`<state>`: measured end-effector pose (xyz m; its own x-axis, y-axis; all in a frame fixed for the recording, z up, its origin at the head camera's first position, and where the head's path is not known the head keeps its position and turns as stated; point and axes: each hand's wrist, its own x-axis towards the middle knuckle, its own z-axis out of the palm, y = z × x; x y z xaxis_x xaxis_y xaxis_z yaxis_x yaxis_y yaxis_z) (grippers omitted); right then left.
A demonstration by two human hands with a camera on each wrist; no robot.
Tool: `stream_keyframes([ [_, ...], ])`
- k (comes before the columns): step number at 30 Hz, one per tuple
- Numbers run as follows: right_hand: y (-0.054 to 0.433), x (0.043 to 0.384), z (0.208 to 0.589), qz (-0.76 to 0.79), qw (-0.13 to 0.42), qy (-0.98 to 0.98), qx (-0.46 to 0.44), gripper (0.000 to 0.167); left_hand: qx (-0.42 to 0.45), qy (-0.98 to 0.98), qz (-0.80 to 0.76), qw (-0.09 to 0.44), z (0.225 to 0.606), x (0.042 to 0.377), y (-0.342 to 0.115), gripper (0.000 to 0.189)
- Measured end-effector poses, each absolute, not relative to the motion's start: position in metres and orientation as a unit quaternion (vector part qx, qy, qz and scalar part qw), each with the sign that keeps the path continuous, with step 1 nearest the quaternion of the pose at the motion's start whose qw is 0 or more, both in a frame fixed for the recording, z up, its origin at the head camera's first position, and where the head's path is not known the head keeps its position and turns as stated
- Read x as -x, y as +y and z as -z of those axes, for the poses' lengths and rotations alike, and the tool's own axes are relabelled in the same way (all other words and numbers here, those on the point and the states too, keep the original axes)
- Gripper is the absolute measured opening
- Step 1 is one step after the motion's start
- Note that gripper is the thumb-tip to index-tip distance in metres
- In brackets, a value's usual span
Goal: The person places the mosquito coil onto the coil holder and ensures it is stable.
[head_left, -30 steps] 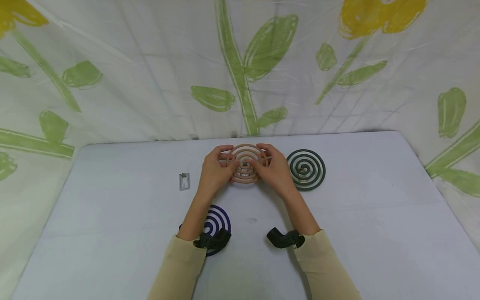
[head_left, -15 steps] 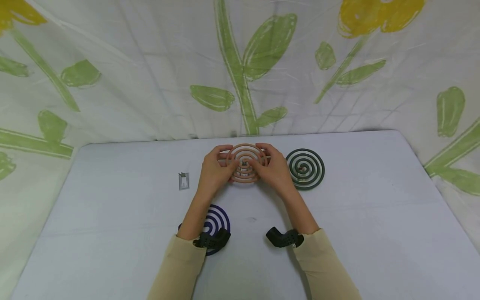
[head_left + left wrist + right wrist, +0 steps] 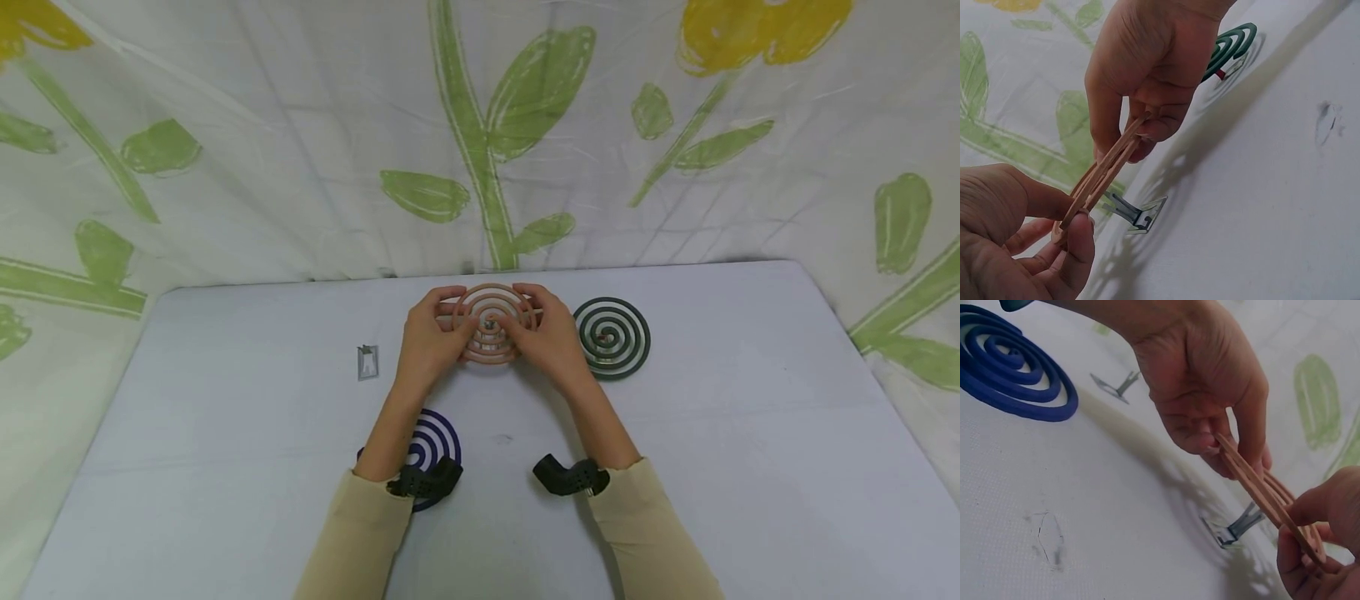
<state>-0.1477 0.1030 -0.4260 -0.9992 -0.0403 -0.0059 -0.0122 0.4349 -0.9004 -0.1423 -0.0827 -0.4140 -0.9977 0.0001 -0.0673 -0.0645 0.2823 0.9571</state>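
White tabletop (image 3: 750, 433) fronts flowered sheeting (image 3: 315, 225) while both hands (image 3: 429, 343) (image 3: 552, 340) pinch a brown coil (image 3: 490, 331).

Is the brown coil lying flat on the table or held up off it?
Held up: the left hand and right hand pinch the brown coil by its edges, and its shadow lies apart on the table.

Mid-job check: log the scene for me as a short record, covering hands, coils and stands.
left hand: pinches one edge of orange-brown coil; hand
right hand: pinches the opposite edge
orange-brown coil: held tilted, off the table
middle stand: on the table, prongs up beside the held coil; contact unclear
green coil: right of the held coil, over another stand
blue coil: on the table, partly covered by left forearm in head view
left stand: on the table, no coil on it
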Motion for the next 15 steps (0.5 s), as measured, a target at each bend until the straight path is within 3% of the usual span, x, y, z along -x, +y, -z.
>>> stream_keyframes([
  [15,0.1032,0.1479,0.4268,0.532,0.033,0.846,0.012,0.056,0.025,0.805,-0.592,0.034,0.4144,0.1421,-0.0825,0.047],
])
